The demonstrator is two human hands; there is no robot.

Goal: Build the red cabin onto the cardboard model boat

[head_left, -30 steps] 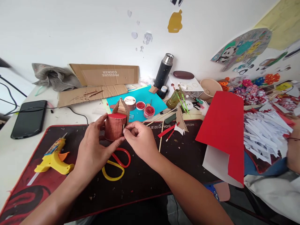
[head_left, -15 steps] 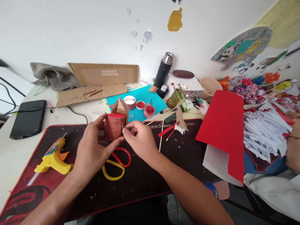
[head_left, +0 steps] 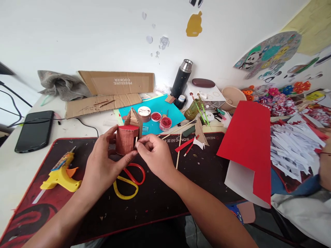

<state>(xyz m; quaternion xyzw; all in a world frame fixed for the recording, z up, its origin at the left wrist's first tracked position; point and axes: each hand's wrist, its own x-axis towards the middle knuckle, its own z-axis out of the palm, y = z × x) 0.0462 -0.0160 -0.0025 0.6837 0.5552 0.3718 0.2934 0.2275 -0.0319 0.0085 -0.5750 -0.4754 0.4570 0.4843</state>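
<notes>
My left hand point(head_left: 107, 162) is closed around a small red-painted cardboard model point(head_left: 125, 140), with fingers behind it and the thumb along its lower front. The model has a flat red top and a pointed corrugated cardboard piece point(head_left: 133, 119) rising at its back. My right hand point(head_left: 155, 151) pinches a short, thin pale stick point(head_left: 136, 140) at the dark opening on the model's right side. Just below the hands, scissors with red and yellow handles point(head_left: 126, 187) lie on the black mat point(head_left: 160, 199); their blades are hidden.
On the left are a yellow glue gun point(head_left: 62, 175) and a black phone point(head_left: 34, 131) with a cable. Behind the model, paint jars point(head_left: 165, 123) stand on blue paper point(head_left: 152, 102). A black flask point(head_left: 181, 79) stands near the wall. Folded red card point(head_left: 245, 134) is at the right.
The view has shifted slightly, so the scene sits a little further right and lower. Both hands keep their grips, and the pale stick shows a little more clearly at the opening.
</notes>
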